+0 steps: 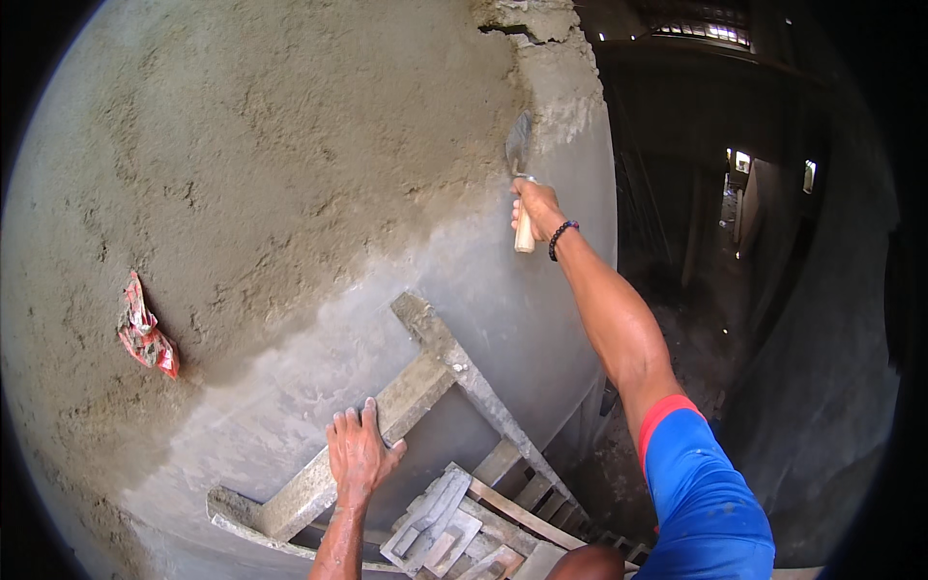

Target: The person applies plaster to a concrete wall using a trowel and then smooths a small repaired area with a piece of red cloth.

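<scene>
My right hand point(536, 208) grips the wooden handle of a pointing trowel point(518, 140), whose metal blade is at the wall where wet, rough plaster point(319, 116) meets smoother, pale grey cement point(541, 319). My left hand point(360, 449) is closed over the top rung of a cement-caked wooden ladder point(411, 382) that leans on the wall at the lower middle. Below that rung, beside my left arm, cement-smeared boards and float-like tools point(435, 527) rest in a pile on the ladder.
A crumpled red and white scrap point(147, 329) sticks to the plaster at left. The wall's broken edge point(546, 24) is at the top. Right of the wall, a dark, deep interior drops away, with small bright openings point(740, 162) and a grey wall point(822, 367).
</scene>
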`<action>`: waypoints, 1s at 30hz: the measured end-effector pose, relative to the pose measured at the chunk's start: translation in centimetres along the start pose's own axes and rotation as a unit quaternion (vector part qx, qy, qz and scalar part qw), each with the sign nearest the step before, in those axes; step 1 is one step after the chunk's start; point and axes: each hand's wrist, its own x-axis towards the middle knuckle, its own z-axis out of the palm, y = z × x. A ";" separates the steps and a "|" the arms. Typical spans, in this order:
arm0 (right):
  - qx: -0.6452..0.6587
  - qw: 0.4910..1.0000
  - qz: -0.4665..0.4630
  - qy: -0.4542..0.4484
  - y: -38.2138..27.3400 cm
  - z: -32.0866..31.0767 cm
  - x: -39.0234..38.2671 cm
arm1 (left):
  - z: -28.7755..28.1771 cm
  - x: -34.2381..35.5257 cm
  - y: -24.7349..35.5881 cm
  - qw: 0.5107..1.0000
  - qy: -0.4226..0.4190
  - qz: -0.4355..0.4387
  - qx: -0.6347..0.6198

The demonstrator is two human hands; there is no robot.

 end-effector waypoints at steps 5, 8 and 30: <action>-0.129 0.985 -0.117 -0.019 1.1 1.8 -1.8 | 0.1 -0.2 -0.6 1.000 -0.003 -0.009 0.020; 0.025 0.999 0.006 0.038 1.8 0.9 1.1 | 0.0 0.2 0.0 1.000 -0.010 -0.002 0.009; -0.148 0.941 -0.298 -0.062 9.5 5.1 -6.5 | -0.1 0.0 -0.2 1.000 -0.015 -0.019 0.015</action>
